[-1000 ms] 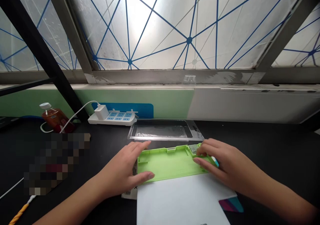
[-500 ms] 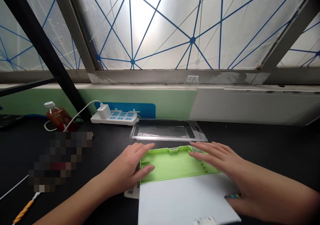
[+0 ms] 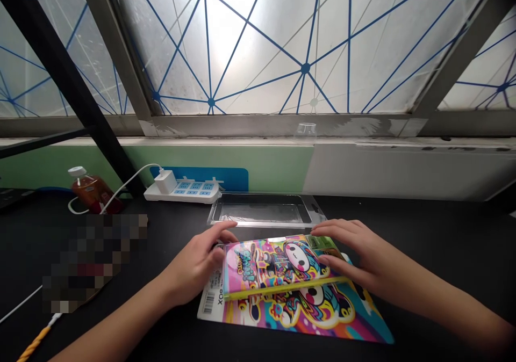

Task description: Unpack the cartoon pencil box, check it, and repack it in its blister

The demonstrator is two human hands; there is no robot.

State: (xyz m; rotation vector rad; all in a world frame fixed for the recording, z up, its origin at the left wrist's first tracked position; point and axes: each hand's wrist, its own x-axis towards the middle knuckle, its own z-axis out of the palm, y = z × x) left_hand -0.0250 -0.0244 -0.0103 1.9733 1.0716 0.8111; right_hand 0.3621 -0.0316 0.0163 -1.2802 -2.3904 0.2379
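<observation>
Grip is light: the right hand [image 3: 363, 254] spreads unclenched over one end of the printed case [image 3: 274, 265], while the left hand [image 3: 193, 268] curls at its other end, whether pinching or merely resting I cannot tell. The case lies lid down on a patterned card [image 3: 282, 319], the clear plastic tray [image 3: 258, 224] behind. Uneven pressure could skid the case on the card; an unlatched lid, its catch being unreadable here, might spring open.
</observation>
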